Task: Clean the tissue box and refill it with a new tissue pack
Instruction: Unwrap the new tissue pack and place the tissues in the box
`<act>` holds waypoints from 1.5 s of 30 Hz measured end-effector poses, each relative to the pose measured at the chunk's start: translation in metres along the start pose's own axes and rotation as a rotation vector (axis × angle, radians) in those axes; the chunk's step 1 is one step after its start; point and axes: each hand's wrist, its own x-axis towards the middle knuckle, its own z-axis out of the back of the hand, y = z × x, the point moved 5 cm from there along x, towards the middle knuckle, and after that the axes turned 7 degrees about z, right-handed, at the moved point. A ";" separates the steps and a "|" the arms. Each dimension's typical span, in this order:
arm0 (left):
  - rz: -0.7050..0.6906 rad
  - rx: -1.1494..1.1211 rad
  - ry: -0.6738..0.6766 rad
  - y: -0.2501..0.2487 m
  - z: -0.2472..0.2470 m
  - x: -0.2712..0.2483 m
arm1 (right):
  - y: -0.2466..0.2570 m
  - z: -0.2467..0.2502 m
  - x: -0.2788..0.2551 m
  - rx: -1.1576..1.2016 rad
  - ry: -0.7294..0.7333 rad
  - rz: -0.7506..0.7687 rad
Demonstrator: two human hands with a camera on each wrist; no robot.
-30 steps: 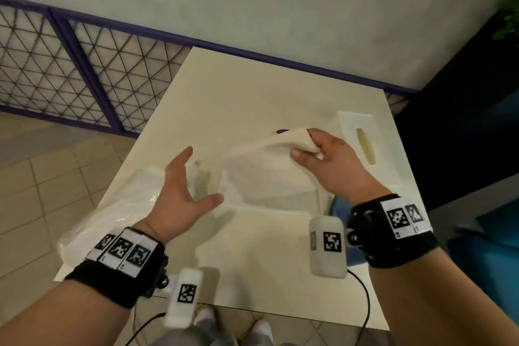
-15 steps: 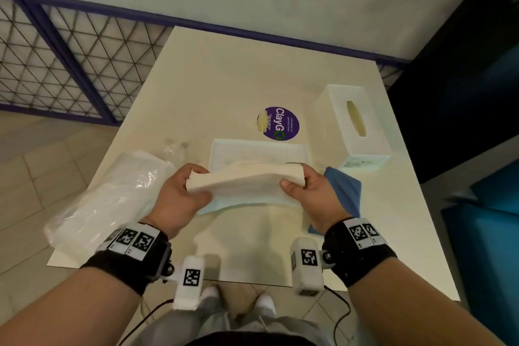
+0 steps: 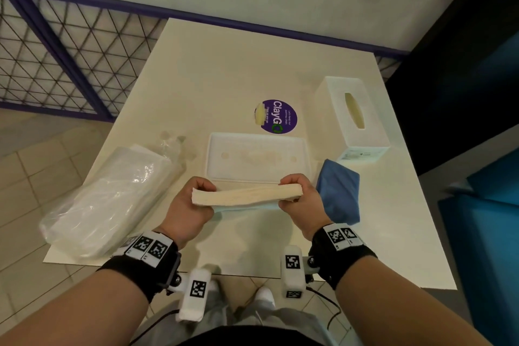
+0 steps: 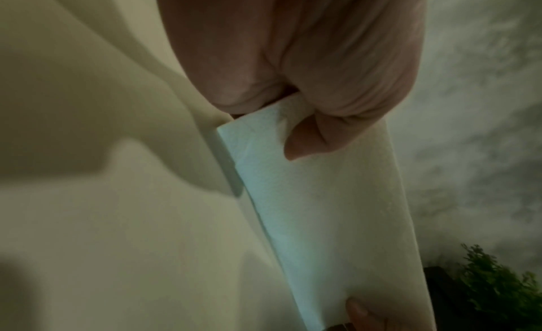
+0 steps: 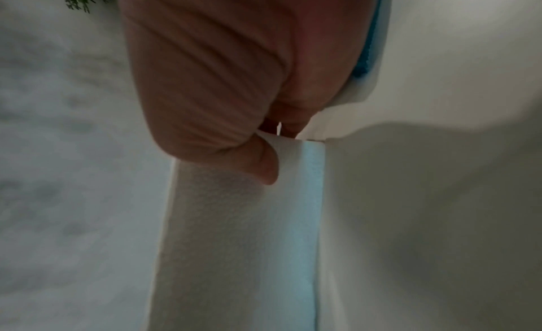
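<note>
Both hands hold a thin stack of white tissues flat above the table's near half. My left hand pinches its left end and my right hand pinches its right end. In the left wrist view the thumb presses on the tissue stack; the right wrist view shows the same stack under the right thumb. Just beyond the hands lies the white tissue box base, open side up. The white tissue box cover with its oval slot stands at the far right. A new tissue pack in clear plastic lies at the left.
A folded blue cloth lies right of my right hand. A round purple sticker sits on the table behind the base. A metal mesh railing runs at the left, and a wall stands behind the table.
One second ago only the right hand held the tissues, lifted high, with the left hand open. The left hand has since gripped the other end, and both lowered the stack toward me.
</note>
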 end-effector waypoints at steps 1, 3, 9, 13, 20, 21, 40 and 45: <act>0.003 0.017 -0.001 0.000 0.000 0.001 | 0.000 0.000 0.001 -0.035 -0.001 0.011; 0.007 0.046 0.000 -0.005 0.001 0.003 | 0.002 0.002 0.006 -0.089 0.000 0.017; -0.005 0.087 -0.066 -0.050 0.007 0.053 | 0.036 0.029 0.056 -0.061 -0.045 -0.042; 0.025 0.184 -0.161 -0.074 0.003 0.087 | 0.047 0.042 0.086 -0.100 -0.112 -0.111; 0.117 0.364 -0.137 -0.064 -0.008 0.109 | 0.020 0.036 0.103 -0.218 -0.076 -0.253; 0.116 0.409 -0.140 -0.064 -0.008 0.108 | 0.018 0.036 0.103 -0.249 -0.065 -0.268; 0.375 1.005 -0.422 -0.024 0.181 -0.028 | 0.158 -0.219 0.094 -0.350 0.383 0.347; 0.470 1.032 -0.329 0.010 0.179 -0.031 | 0.140 -0.265 0.093 -0.754 0.646 0.166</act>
